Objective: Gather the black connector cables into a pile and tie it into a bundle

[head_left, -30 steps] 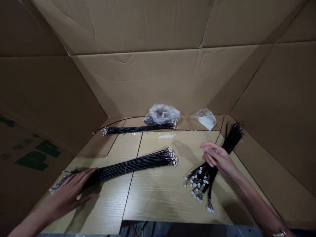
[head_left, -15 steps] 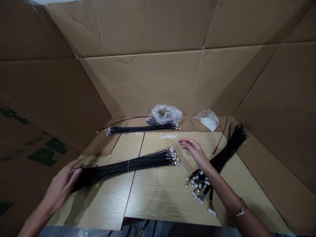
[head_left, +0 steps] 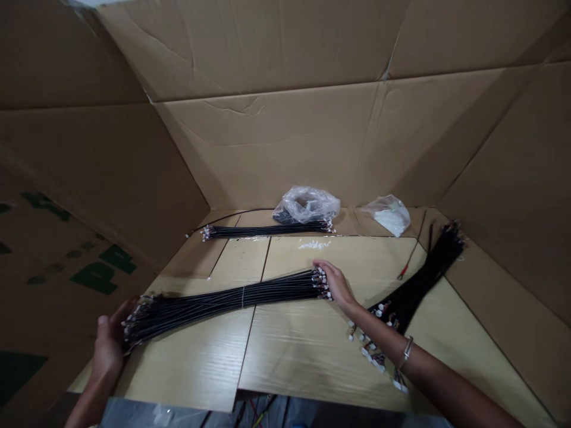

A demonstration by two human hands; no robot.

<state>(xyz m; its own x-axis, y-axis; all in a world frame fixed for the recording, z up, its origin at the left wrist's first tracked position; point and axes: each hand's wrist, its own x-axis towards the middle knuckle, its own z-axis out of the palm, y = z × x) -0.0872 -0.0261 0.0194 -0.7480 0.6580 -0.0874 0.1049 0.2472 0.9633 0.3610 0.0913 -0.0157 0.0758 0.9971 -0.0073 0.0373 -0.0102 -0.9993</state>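
A bundle of black cables [head_left: 276, 291], bound at the middle with a thin tie, spans the table between my hands. White connectors tip its right end; the left end shows many small pale tips. My left hand [head_left: 109, 345] rests against that left end, thumb raised, fingers stretched behind the tips and partly hidden. At the other end my right hand [head_left: 335, 284] curls round the white connectors, its thumb out of sight. Beneath my right forearm lies a second black cable bundle [head_left: 422, 282], slanting away, its near connectors partly covered by the arm.
At the back lie a thinner cable bundle [head_left: 267, 230], a clear plastic bag [head_left: 307, 205] and a small bag of white pieces [head_left: 392, 219]. A red-tipped lead [head_left: 405, 264] is near the right bundle. Tall cardboard walls [head_left: 276, 142] surround the table [head_left: 285, 356].
My right hand has come down onto the connector end of the bundle. My left hand has shifted from over the left end to its outer side, uncovering the tips. The view has turned slightly.
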